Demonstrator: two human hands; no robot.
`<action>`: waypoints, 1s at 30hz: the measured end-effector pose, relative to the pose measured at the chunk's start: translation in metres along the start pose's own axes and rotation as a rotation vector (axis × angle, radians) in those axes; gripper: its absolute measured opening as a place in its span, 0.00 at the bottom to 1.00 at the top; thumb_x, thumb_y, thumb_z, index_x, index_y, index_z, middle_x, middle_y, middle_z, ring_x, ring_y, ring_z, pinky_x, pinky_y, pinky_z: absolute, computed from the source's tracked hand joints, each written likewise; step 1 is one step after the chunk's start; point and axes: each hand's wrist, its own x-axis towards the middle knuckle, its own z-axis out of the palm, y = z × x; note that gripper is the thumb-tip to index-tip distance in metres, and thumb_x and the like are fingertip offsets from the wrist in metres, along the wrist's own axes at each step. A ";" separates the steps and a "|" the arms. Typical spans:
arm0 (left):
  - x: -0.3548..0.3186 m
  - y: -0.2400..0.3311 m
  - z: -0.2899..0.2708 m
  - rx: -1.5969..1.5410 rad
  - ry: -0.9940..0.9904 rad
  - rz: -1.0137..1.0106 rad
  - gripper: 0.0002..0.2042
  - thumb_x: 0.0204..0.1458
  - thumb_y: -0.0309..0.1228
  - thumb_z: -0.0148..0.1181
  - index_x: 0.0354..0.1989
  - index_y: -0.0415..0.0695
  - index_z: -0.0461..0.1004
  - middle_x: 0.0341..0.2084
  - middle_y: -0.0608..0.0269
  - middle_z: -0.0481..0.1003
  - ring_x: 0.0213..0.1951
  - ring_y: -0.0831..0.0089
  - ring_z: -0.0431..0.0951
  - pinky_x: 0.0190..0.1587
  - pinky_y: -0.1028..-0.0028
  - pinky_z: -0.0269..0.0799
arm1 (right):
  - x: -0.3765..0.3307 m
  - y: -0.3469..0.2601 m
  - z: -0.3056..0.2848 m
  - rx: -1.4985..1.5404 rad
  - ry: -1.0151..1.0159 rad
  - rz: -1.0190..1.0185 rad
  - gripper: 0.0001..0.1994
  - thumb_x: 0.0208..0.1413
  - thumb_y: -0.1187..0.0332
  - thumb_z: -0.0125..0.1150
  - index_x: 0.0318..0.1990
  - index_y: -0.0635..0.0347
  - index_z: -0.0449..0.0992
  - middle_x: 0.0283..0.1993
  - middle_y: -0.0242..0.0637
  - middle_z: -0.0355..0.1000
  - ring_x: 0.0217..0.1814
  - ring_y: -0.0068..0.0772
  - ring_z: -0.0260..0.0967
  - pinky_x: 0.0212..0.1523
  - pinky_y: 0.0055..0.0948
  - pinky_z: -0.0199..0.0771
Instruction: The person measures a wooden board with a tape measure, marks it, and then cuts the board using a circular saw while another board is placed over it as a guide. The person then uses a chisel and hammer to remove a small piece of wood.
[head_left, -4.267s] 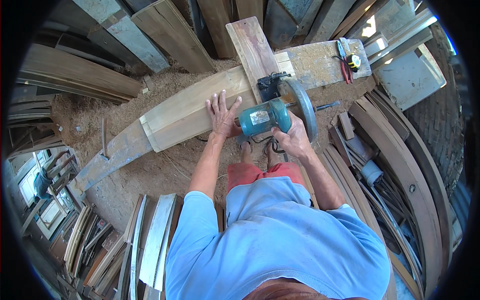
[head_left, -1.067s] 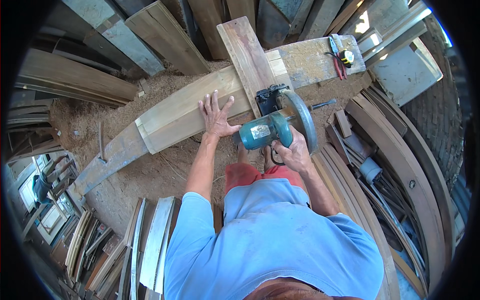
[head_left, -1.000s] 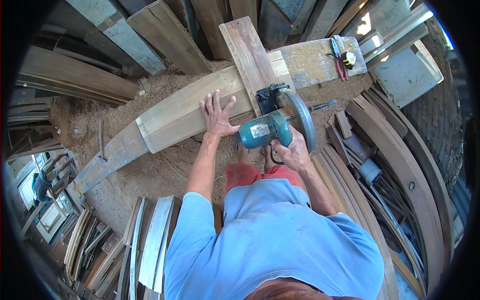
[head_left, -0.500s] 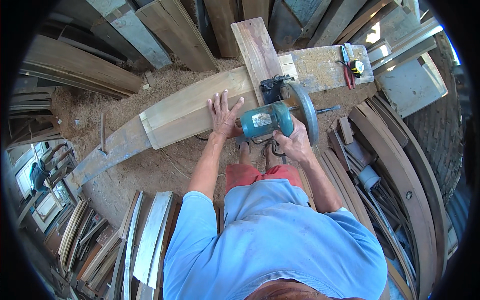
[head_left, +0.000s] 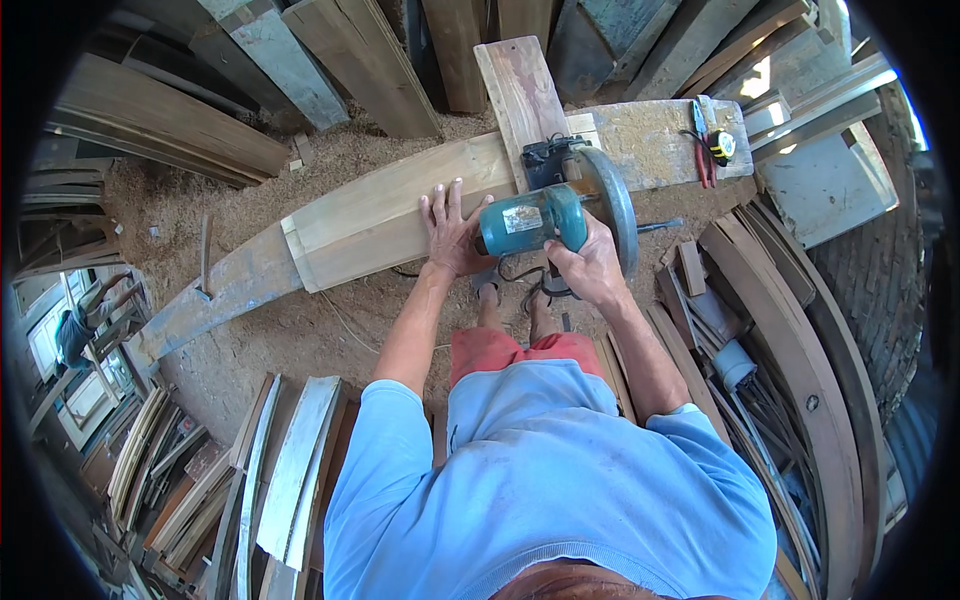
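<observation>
My right hand [head_left: 588, 262] is wrapped round the rear handle of a teal circular saw [head_left: 522, 222] with a round grey blade guard. The saw rests over a pale wooden board [head_left: 390, 205], beside a shorter plank [head_left: 522, 90] laid crosswise on it. The blade itself is hidden. My left hand [head_left: 455, 232] presses on the board with fingers spread, its thumb close to the saw's motor end. Under the board runs a long worn plank [head_left: 225, 290] that serves as a bench.
Red-handled pliers [head_left: 703, 150] and a yellow-and-black tape measure [head_left: 721, 147] lie at the bench's right end. Timber [head_left: 165, 115] leans along the far side. Curved planks [head_left: 790, 330] are stacked at right. Sawdust [head_left: 160, 210] covers the ground. Another person [head_left: 75, 335] is at far left.
The saw has moved slightly away from me along the crosswise plank, with my right hand on it. My left hand stays on the board. The whole view has shifted a little.
</observation>
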 end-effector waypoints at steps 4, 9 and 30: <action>0.000 -0.001 0.001 0.003 0.007 -0.005 0.55 0.27 0.57 0.79 0.73 0.68 0.62 0.75 0.39 0.45 0.75 0.31 0.39 0.73 0.31 0.27 | 0.005 -0.004 0.000 -0.025 -0.007 -0.006 0.14 0.53 0.77 0.61 0.48 0.68 0.75 0.39 0.39 0.76 0.44 0.30 0.73 0.50 0.33 0.73; 0.000 0.000 -0.001 0.007 -0.014 -0.016 0.54 0.28 0.58 0.78 0.72 0.68 0.63 0.75 0.40 0.44 0.75 0.32 0.38 0.73 0.31 0.27 | 0.010 0.000 0.001 -0.031 0.001 -0.041 0.13 0.53 0.76 0.61 0.47 0.68 0.75 0.39 0.40 0.76 0.43 0.30 0.73 0.50 0.33 0.74; -0.003 -0.011 0.014 0.068 0.082 0.048 0.56 0.21 0.61 0.78 0.70 0.67 0.65 0.76 0.48 0.42 0.76 0.40 0.37 0.73 0.33 0.28 | 0.040 -0.020 0.002 -0.056 0.011 -0.002 0.10 0.55 0.77 0.62 0.44 0.67 0.75 0.34 0.35 0.75 0.36 0.25 0.71 0.41 0.31 0.74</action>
